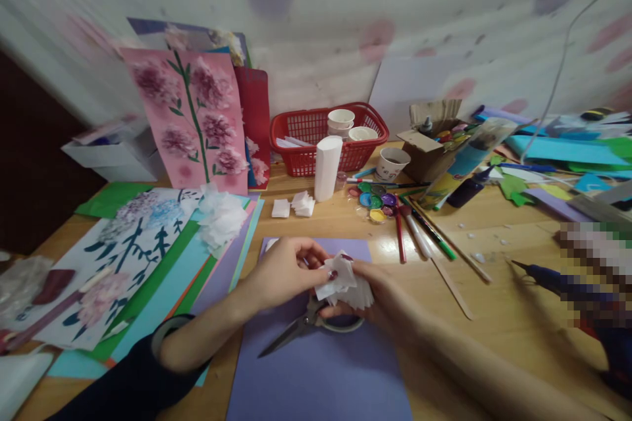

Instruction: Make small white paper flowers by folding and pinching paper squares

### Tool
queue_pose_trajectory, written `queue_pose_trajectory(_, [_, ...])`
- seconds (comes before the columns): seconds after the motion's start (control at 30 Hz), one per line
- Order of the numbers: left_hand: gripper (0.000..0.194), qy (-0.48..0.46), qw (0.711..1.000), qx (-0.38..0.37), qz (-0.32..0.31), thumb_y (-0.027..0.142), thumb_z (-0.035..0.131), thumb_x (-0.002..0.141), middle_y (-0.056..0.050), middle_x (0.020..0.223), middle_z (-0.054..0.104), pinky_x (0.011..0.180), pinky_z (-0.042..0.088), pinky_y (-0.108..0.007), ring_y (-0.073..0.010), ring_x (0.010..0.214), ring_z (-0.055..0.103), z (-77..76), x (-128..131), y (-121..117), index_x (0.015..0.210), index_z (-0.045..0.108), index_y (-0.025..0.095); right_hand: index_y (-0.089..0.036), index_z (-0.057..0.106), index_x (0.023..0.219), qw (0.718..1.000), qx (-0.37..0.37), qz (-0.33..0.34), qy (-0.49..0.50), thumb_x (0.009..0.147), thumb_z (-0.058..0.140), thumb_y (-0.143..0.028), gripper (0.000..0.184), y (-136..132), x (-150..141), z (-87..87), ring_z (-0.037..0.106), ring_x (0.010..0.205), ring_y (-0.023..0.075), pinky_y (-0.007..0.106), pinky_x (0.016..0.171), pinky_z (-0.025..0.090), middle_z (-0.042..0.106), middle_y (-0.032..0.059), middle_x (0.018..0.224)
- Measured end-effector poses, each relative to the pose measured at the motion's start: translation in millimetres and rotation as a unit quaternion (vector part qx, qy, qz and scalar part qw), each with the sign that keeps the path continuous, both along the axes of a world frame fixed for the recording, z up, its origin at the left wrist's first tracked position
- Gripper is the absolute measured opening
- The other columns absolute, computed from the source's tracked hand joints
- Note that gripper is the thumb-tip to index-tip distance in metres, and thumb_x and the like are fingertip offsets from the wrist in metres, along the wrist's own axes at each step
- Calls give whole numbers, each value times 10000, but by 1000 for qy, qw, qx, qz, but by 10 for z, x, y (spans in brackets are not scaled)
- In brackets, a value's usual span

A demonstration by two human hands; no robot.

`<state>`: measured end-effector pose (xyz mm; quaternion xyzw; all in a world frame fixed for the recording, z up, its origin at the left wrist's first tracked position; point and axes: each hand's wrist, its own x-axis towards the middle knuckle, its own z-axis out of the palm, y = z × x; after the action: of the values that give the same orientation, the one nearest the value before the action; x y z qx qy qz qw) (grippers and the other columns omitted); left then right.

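Observation:
A small stack of white tissue paper squares is held in my right hand, its fingers closed around the layers. My left hand pinches the upper pieces of the stack at their left edge, thumb against the paper. Below both hands are scissors with grey handles, blades apart and tips toward the lower left. The handles sit close under my right hand; whether its fingers touch them I cannot tell. A sheet of purple paper lies beneath the scissors and hands.
Beyond the hands stand two small white paper piles, a paper roll and a red basket. Paint pots and brushes lie right of them. A glue gun is at right. Flower pictures and coloured sheets occupy the left.

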<state>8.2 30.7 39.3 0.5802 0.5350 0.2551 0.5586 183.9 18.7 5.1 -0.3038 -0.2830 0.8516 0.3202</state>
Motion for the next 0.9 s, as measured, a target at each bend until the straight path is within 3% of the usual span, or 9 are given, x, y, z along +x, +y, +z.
queue_pose_trajectory(0.13, [397, 2, 999, 19, -33, 240, 684, 723, 34, 727, 608, 524, 440, -209, -99, 542, 581, -9, -4, -20, 1115, 650, 193, -125, 678, 983, 999, 11, 38, -8, 840, 606, -464, 375, -9, 0, -53, 698, 888, 243, 352, 714, 577, 725, 125, 910])
queue_pose_trajectory(0.27, [206, 17, 999, 21, -43, 261, 689, 713, 2, 710, 628, 506, 423, -207, -106, 566, 553, -1, 6, -4, 885, 711, 150, -127, 656, 1007, 998, -12, 54, 8, 839, 600, -548, 456, 7, 6, -90, 710, 853, 224, 297, 644, 573, 722, 132, 950])
queue_pose_trajectory(0.37, [190, -15, 1000, -14, -18, 276, 721, 681, 1, 685, 635, 478, 413, -207, -100, 531, 532, 61, -61, 64, 813, 699, 140, -131, 639, 1042, 997, -34, 63, 36, 847, 552, -601, 517, 32, 26, -50, 711, 874, 228, 316, 670, 578, 717, 137, 991])
queue_pose_trajectory(0.43, [221, -53, 998, -28, 12, 284, 742, 669, -2, 682, 640, 457, 385, -191, -83, 509, 515, 147, -160, 125, 831, 707, 137, -149, 634, 1068, 996, -35, 52, 64, 834, 591, -522, 443, 44, 46, 3, 707, 910, 236, 355, 736, 578, 710, 130, 1046])
queue_pose_trajectory(0.5, [250, -94, 994, -39, 32, 294, 748, 672, -5, 670, 639, 437, 355, -176, -66, 485, 494, 245, -264, 169, 864, 722, 136, -163, 636, 1089, 996, -28, 32, 78, 768, 650, -304, 351, 47, 62, 51, 698, 949, 237, 378, 798, 569, 703, 112, 1089])
queue_pose_trajectory(0.6, [210, -102, 993, -66, -2, 280, 761, 657, -3, 647, 631, 426, 359, -174, -68, 481, 485, 331, -327, 156, 809, 731, 139, -166, 655, 1086, 999, -17, -3, 47, 659, 612, -87, 437, 38, 61, 72, 691, 938, 224, 363, 788, 576, 715, 83, 1021])
queue_pose_trajectory(0.73, [130, -45, 993, -74, -81, 241, 714, 668, 5, 657, 648, 458, 398, -193, -89, 510, 505, 226, -169, 21, 767, 719, 156, -150, 700, 1017, 998, -19, -45, -33, 761, 669, -189, 261, 16, 21, 23, 664, 692, 148, 261, 604, 566, 725, 73, 868])
queue_pose_trajectory(0.8, [107, -10, 996, -38, -76, 218, 685, 680, 2, 648, 654, 493, 402, -203, -99, 530, 521, 125, -62, -37, 756, 712, 148, -151, 711, 1011, 997, -18, -52, -49, 777, 706, -261, 259, 4, 6, 3, 645, 638, 128, 237, 571, 545, 727, 69, 841])
queue_pose_trajectory(0.9, [107, 52, 998, 25, -37, 223, 672, 691, -15, 681, 660, 557, 414, -223, -127, 604, 563, 25, 23, -72, 748, 699, 137, -165, 716, 994, 998, -19, -44, -40, 765, 739, -369, 307, -14, 1, 1, 674, 753, 168, 289, 656, 569, 728, 74, 892])
